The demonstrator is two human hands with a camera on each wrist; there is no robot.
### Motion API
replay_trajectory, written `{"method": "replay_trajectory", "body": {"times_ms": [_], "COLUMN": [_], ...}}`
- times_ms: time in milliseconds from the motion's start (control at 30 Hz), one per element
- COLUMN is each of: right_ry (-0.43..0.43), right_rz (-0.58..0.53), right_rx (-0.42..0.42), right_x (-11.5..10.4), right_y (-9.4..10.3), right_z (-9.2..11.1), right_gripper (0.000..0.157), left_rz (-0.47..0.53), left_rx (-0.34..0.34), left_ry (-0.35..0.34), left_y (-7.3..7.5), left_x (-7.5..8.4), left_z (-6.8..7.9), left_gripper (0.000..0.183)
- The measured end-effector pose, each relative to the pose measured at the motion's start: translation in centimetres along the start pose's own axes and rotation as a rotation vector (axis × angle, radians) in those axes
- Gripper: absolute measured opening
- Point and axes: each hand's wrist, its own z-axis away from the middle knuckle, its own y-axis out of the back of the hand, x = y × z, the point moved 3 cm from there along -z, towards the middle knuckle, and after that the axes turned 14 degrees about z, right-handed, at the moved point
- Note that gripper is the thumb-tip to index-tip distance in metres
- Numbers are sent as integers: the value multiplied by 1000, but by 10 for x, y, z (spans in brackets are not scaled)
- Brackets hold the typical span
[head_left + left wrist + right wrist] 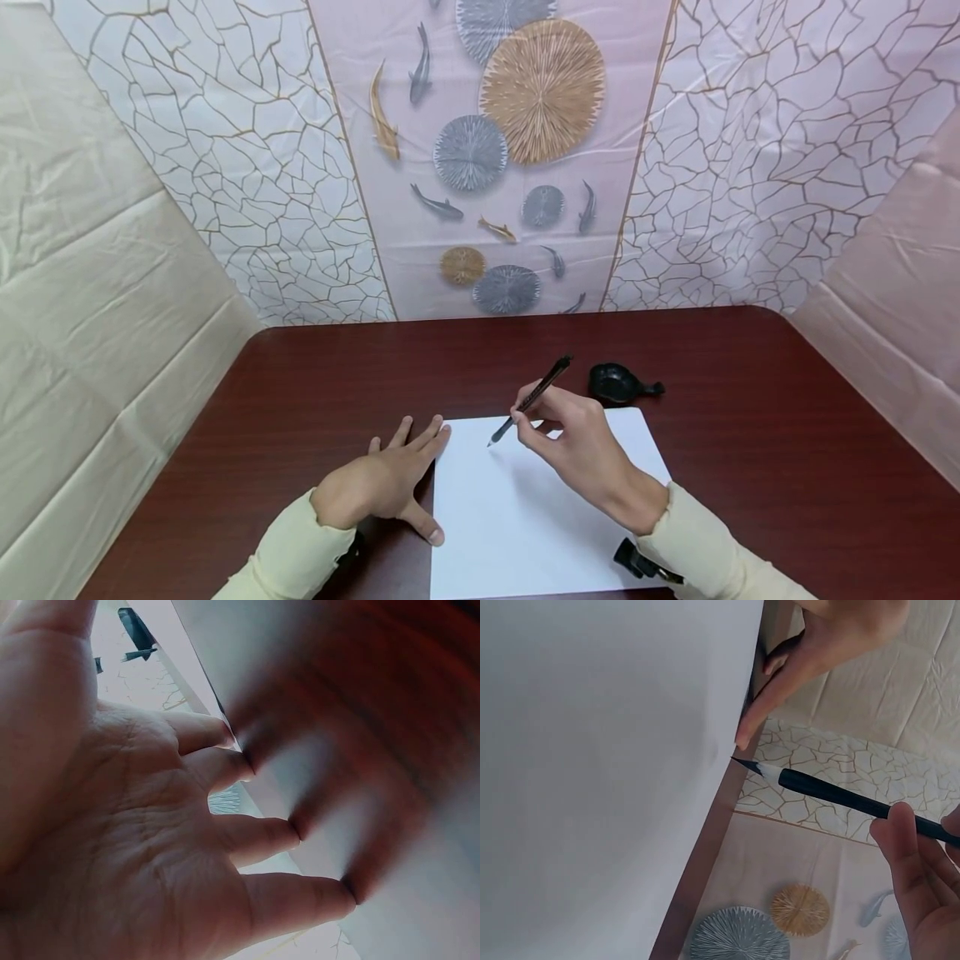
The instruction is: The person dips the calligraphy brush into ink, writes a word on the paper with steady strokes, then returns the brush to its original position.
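- The right hand [581,442] pinches a dark-handled brush [832,793] between thumb and fingertips, the digits closed in on the shaft and leaving no visible slack.
- The brush slants through that grip: its upper end sticks out above the fingers, while the lower shaft and bristles [748,763] run out beyond them, down and toward the left hand.
- The bristles are dark at the point and white next to the shaft.
- The brush tip lies over the upper left part of a white sheet of paper [517,533]; whether it touches the sheet I cannot tell.
- The left hand [390,479] is spread wide with nothing in its grasp, its fingers apart and nearly straight. Its thumb tip and index fingertip are at the paper's left edge, the index one near the top corner.
- In the left wrist view, the palm is raised clear of the surface, with the fingers reaching forward.
- A small black dish [597,393] with a short handle [651,389] stands just beyond the paper's top edge, toward its right corner, behind the right hand. Its inside is too dark to tell what it holds.
- Paper and dish are on a reddish-brown table [772,450].
- Pale sleeves [708,533] cover both forearms.
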Motion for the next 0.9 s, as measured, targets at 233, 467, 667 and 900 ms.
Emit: {"method": "replay_trajectory", "body": {"times_ms": [233, 467, 667, 900], "right_ry": [-7, -19, -42, -34], "right_rz": [-14, -9, -28, -65], "right_rx": [6, -33, -87, -123], "right_x": [1, 1, -2, -10], "right_y": [-3, -7, -8, -6], "right_z": [1, 4, 4, 3], "right_gripper": [22, 23, 20, 21], "left_rz": [-7, -8, -15, -23], "left_rx": [8, 7, 7, 12], "left_ry": [-6, 1, -3, -2], "left_y": [-1, -2, -2, -1], "left_x": [0, -1, -1, -1], "left_z": [-1, -1, -1, -1], "left_gripper": [143, 143, 143, 143]}}
